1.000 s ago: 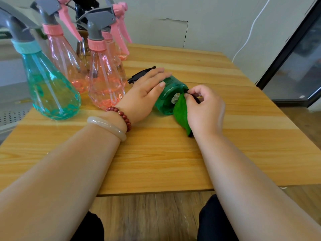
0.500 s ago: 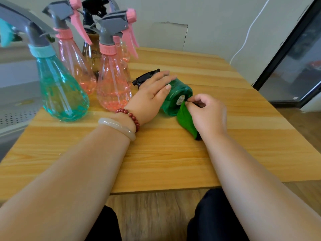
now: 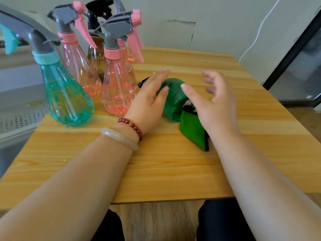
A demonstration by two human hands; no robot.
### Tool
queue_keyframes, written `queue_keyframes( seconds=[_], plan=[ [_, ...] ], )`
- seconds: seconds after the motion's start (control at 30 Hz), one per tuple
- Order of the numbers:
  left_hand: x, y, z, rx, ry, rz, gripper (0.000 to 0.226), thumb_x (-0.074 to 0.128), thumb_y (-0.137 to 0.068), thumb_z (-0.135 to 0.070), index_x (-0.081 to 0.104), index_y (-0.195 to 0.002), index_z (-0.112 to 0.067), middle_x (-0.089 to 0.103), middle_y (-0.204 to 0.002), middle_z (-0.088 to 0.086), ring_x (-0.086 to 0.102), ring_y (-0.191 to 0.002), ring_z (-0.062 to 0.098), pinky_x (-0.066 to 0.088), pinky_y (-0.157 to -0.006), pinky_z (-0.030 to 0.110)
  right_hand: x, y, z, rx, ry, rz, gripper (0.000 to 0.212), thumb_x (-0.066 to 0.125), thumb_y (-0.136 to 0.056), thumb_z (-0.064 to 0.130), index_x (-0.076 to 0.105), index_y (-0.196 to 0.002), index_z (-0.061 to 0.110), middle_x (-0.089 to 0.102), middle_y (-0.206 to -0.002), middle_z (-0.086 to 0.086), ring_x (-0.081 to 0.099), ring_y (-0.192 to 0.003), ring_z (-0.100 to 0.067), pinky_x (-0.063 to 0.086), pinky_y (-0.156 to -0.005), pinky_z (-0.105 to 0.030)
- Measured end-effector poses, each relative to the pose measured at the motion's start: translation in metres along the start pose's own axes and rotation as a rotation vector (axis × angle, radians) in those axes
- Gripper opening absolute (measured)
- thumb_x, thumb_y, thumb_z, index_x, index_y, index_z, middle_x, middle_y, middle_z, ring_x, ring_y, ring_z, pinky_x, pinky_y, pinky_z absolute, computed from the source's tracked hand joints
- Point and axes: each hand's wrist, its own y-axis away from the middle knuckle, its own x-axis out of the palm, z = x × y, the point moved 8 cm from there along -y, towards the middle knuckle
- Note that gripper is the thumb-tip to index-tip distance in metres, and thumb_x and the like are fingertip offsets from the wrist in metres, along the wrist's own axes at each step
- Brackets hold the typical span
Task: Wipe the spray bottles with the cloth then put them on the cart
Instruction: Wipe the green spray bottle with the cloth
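Pale wooden surface point(image 3: 173, 171) by a white wall carries a dark green plastic spray bottle point(image 3: 173, 100) on its side, with a folded green cloth point(image 3: 192, 131) against its base. Risk: w/ no grip on it, the round bottle may roll into the upright pink spray bottle point(image 3: 118, 91) just beside it. Left hand point(image 3: 147, 103) lies flat-fingered on the bottle. Right hand point(image 3: 215, 105) hovers spread over the cloth, holding nothing — hands apart.

Upright bottles point(image 3: 118, 87) crowd left; right tabletop point(image 3: 260, 136) seems open.
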Motion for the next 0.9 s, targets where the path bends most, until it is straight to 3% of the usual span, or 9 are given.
queue_keyframes(
  seconds=[0.07, 0.17, 0.27, 0.37, 0.57, 0.67, 0.73, 0.83, 0.9],
  plan=[
    [-0.005, 0.000, 0.004, -0.051, 0.039, -0.041, 0.044, 0.042, -0.105, -0.016, 0.040, -0.149, -0.022, 0.039, -0.154, -0.003, 0.031, -0.144, 0.007, 0.022, -0.118, 0.018, 0.015, -0.008, 0.002, 0.109, 0.045, 0.143, 0.066, 0.067, -0.082, 0.060, 0.043, -0.139, 0.035, 0.050, -0.135, 0.009, 0.055, -0.120, -0.015, 0.046, -0.097, -0.033],
    [-0.007, -0.001, 0.007, -0.104, 0.057, -0.065, 0.041, 0.041, -0.106, -0.015, 0.044, -0.146, -0.020, 0.045, -0.140, -0.011, 0.036, -0.132, 0.001, 0.021, -0.100, -0.004, 0.035, -0.016, -0.001, 0.236, 0.150, 0.307, 0.070, 0.059, -0.086, 0.062, 0.041, -0.145, 0.031, 0.051, -0.140, 0.005, 0.053, -0.122, -0.018, 0.042, -0.088, -0.029],
    [-0.002, 0.001, 0.007, -0.143, 0.068, -0.023, 0.042, 0.039, -0.106, -0.017, 0.043, -0.147, -0.020, 0.042, -0.146, -0.006, 0.036, -0.135, 0.004, 0.025, -0.105, 0.005, 0.043, -0.019, -0.001, 0.273, 0.165, 0.358, 0.073, 0.062, -0.081, 0.064, 0.045, -0.143, 0.029, 0.056, -0.131, 0.009, 0.056, -0.109, -0.014, 0.045, -0.083, -0.031],
    [0.001, 0.002, 0.011, -0.186, 0.044, -0.015, 0.041, 0.040, -0.106, -0.020, 0.041, -0.147, -0.021, 0.042, -0.147, 0.000, 0.043, -0.130, 0.007, 0.033, -0.111, 0.023, 0.041, -0.020, -0.003, 0.293, 0.124, 0.344, 0.075, 0.069, -0.078, 0.059, 0.046, -0.142, 0.027, 0.055, -0.133, 0.007, 0.057, -0.113, -0.016, 0.048, -0.089, -0.033],
    [0.006, 0.003, 0.014, -0.256, -0.030, -0.003, 0.052, 0.047, -0.102, -0.039, 0.035, -0.149, -0.021, 0.045, -0.146, 0.001, 0.051, -0.123, 0.011, 0.039, -0.098, 0.023, 0.034, -0.016, -0.019, 0.385, -0.168, 0.227, 0.066, 0.080, -0.074, 0.045, 0.058, -0.134, 0.026, 0.059, -0.129, 0.006, 0.060, -0.110, -0.015, 0.050, -0.092, -0.034],
    [0.008, 0.004, 0.009, -0.278, 0.019, 0.004, 0.055, 0.045, -0.102, -0.044, 0.033, -0.151, -0.024, 0.059, -0.120, -0.010, 0.053, -0.092, -0.012, 0.042, -0.080, 0.010, 0.034, -0.010, -0.025, 0.382, -0.342, 0.176, 0.068, 0.083, -0.071, 0.042, 0.060, -0.132, 0.024, 0.066, -0.123, 0.005, 0.066, -0.105, -0.012, 0.055, -0.091, -0.035],
    [0.007, 0.004, 0.004, -0.256, 0.090, -0.020, 0.053, 0.048, -0.102, -0.040, 0.033, -0.151, -0.026, 0.054, -0.097, -0.024, 0.053, -0.075, -0.023, 0.044, -0.070, 0.000, 0.036, -0.010, -0.026, 0.343, -0.405, 0.170, 0.075, 0.082, -0.062, 0.049, 0.060, -0.130, 0.030, 0.067, -0.122, 0.007, 0.066, -0.108, -0.012, 0.055, -0.093, -0.039],
    [0.003, 0.002, 0.000, -0.196, 0.184, -0.066, 0.052, 0.054, -0.101, -0.027, 0.036, -0.150, -0.023, 0.049, -0.110, -0.031, 0.052, -0.091, -0.024, 0.044, -0.083, 0.000, 0.040, -0.014, -0.025, 0.295, -0.470, 0.241, 0.075, 0.083, -0.060, 0.049, 0.054, -0.130, 0.044, 0.059, -0.134, 0.008, 0.062, -0.115, -0.010, 0.053, -0.096, -0.037],
    [0.001, 0.001, -0.002, -0.169, 0.208, -0.074, 0.055, 0.056, -0.100, -0.021, 0.035, -0.150, -0.018, 0.050, -0.129, -0.020, 0.050, -0.108, -0.016, 0.043, -0.093, 0.005, 0.041, -0.016, -0.025, 0.273, -0.462, 0.301, 0.078, 0.083, -0.070, 0.039, 0.047, -0.139, 0.041, 0.055, -0.137, 0.008, 0.062, -0.111, -0.003, 0.053, -0.091, -0.028]
  ],
)
